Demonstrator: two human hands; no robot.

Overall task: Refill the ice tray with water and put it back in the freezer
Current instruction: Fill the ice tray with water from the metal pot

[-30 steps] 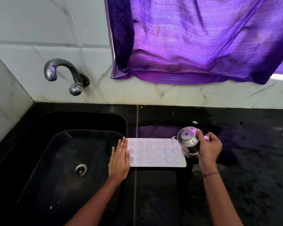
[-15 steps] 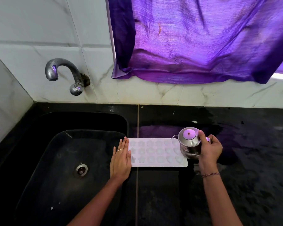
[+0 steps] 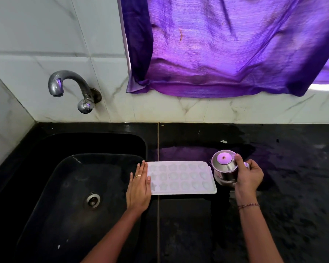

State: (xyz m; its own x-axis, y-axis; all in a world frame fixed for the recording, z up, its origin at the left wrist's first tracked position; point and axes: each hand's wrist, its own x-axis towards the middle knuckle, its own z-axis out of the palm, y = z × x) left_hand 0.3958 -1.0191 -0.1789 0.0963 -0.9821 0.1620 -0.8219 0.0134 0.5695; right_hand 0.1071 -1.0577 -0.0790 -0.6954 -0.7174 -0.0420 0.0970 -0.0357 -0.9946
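A white ice tray [image 3: 180, 178] with star- and heart-shaped cells lies flat on the black counter [image 3: 292, 205], just right of the sink. My left hand [image 3: 139, 188] rests flat against the tray's left end, fingers straight and together. My right hand [image 3: 248, 176] grips a small steel jug [image 3: 224, 168] by its handle side. The jug stands upright at the tray's right end, its open mouth facing up and reflecting purple light.
A black sink [image 3: 70, 186] with a metal drain [image 3: 93, 200] lies to the left. A curved steel tap [image 3: 70, 88] juts from the white tiled wall above it. A purple curtain [image 3: 226, 46] hangs over the counter's back. The counter looks wet behind the jug.
The jug has tipped back from a slight lean over the tray to upright beside its right end. My left hand has stayed at the tray's left end.
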